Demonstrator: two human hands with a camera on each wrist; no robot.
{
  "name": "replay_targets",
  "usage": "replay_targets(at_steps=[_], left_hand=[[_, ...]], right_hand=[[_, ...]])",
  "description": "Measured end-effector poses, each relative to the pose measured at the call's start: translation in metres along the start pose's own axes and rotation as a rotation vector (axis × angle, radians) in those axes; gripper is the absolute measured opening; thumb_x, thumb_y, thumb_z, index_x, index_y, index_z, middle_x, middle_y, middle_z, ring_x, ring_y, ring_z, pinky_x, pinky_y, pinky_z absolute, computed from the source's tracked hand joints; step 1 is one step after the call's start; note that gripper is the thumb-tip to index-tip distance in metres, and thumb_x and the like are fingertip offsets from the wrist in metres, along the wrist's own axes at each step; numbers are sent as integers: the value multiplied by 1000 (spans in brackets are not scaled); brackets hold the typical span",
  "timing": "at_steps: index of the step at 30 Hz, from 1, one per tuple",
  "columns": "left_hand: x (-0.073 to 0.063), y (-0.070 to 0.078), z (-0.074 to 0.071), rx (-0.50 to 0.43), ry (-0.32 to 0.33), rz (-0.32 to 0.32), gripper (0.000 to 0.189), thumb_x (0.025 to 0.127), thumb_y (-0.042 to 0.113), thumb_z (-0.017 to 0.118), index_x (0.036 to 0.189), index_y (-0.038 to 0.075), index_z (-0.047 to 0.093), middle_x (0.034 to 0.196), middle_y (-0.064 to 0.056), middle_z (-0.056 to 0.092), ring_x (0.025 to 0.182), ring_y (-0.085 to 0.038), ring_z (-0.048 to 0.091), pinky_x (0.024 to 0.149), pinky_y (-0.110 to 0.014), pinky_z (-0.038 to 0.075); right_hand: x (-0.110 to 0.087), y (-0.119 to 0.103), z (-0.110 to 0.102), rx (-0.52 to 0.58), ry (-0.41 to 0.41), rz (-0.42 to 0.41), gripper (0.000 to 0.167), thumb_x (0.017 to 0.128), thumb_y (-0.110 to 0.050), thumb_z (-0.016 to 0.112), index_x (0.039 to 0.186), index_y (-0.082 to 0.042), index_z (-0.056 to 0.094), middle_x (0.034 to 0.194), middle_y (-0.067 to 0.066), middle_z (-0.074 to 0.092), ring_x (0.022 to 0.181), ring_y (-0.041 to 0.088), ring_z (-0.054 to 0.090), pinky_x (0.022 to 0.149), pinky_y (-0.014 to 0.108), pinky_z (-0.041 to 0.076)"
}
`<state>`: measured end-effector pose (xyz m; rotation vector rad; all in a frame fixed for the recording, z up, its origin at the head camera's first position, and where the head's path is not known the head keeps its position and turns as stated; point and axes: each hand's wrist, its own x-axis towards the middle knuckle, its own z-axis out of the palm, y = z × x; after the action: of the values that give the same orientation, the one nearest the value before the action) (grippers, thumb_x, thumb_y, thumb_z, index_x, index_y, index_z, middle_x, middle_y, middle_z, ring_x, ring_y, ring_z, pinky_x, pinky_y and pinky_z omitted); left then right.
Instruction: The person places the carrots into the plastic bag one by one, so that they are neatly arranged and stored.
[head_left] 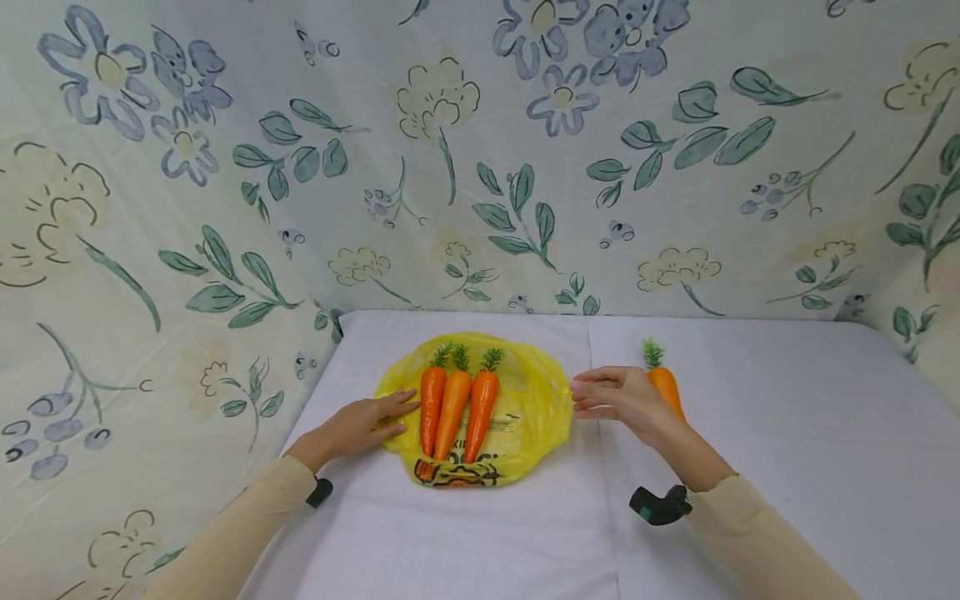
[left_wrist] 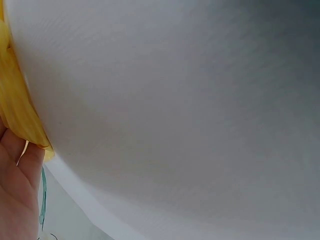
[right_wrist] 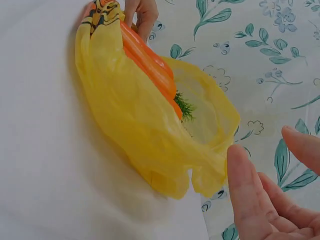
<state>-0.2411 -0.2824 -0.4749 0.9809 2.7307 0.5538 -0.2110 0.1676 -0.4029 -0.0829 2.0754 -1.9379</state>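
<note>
A thin yellow plastic bag (head_left: 536,408) lies spread on the white cloth, its mouth gaping in the right wrist view. Three orange carrots (head_left: 453,408) with green tops rest side by side in it, tips toward the printed end. My left hand (head_left: 356,427) rests on the bag's left edge with fingers extended; in the left wrist view its fingers (left_wrist: 33,162) reach under a yellow fold. At the opposite edge is my right hand (head_left: 628,400), fingers fairly straight and thumb apart, fingertips right at the bag's rim. Another carrot (head_left: 664,390) lies just beyond that hand, partly hidden by it.
The white-covered table (head_left: 795,417) extends to the right of the single carrot and in front of the bag. A floral curtain (head_left: 450,225) hangs behind the table and along its left side. Dark camera mounts (head_left: 660,506) sit at both wrists.
</note>
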Motion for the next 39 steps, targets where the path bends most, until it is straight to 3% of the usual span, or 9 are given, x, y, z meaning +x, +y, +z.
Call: replay_targets(at_steps=[6, 15, 21, 26, 35, 39], left_hand=[[0, 1, 0, 7, 4, -3, 51, 102, 35, 57, 149, 14, 49, 158, -6, 35, 145, -28, 32, 113, -52, 32], [0, -1, 0, 8, 7, 0, 51, 102, 36, 58, 148, 16, 50, 158, -5, 35, 145, -27, 33, 113, -52, 32], [1, -2, 1, -4, 3, 6, 51, 102, 36, 57, 148, 15, 50, 159, -6, 34, 145, -27, 32, 114, -52, 31], [0, -2, 0, -7, 5, 6, 51, 102, 35, 57, 148, 15, 50, 158, -6, 34, 145, -27, 32, 114, -52, 31], [0, -1, 0, 4, -2, 12, 51, 102, 35, 57, 148, 14, 49, 158, -6, 35, 145, -28, 32, 114, -51, 31], [0, -2, 1, 8, 1, 12, 51, 103, 37, 56, 148, 14, 49, 158, -6, 35, 145, -27, 32, 113, -51, 32]], right_hand=[[-2, 3, -20, -55, 52, 13, 56, 94, -22, 72, 129, 17, 52, 105, 19, 70, 89, 29, 71, 82, 37, 59], [-1, 10, -49, -118, 170, 90, 65, 91, -29, 75, 135, 11, 50, 117, 18, 67, 101, 34, 69, 82, 32, 58], [-2, 11, -68, -119, 200, 112, 73, 89, -29, 77, 139, 13, 44, 104, 3, 70, 94, 26, 71, 81, 30, 58], [-5, 14, -82, -117, 213, 86, 72, 89, -28, 78, 136, 15, 45, 98, -2, 68, 90, 21, 72, 82, 31, 58], [-6, 25, -98, -157, 289, 114, 68, 92, -27, 75, 137, 14, 44, 117, 16, 61, 85, 14, 70, 79, 27, 58], [-8, 28, -103, -168, 308, 121, 68, 91, -27, 75, 136, 14, 45, 108, 11, 64, 82, 14, 70, 78, 27, 58]])
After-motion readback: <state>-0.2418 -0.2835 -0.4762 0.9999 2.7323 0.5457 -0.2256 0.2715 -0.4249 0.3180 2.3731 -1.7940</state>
